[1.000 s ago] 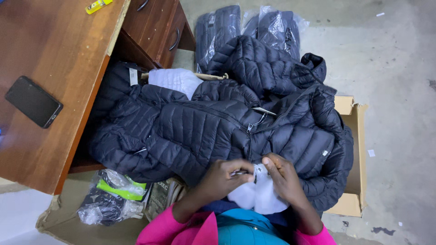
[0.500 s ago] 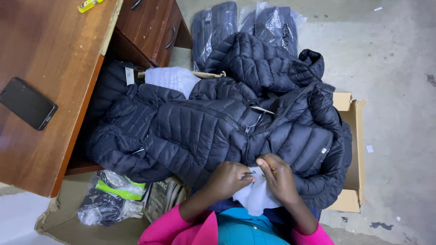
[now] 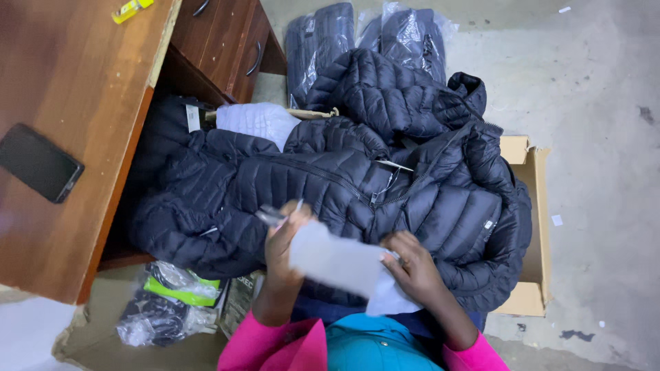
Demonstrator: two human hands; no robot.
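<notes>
Spread wider since before, one white paper (image 3: 337, 264) stays pinched by your left hand (image 3: 283, 240) and right hand (image 3: 411, 266), above two dark jackets (image 3: 357, 185) at 12 o'clock.

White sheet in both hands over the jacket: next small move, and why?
Probably lower the sheet onto the jacket. The left hand pinches its upper left edge, along with a thin tool that is too blurred to identify, and the right hand holds its lower right corner. The sheet is spread taut above the jacket, which lies flat on the box.
</notes>
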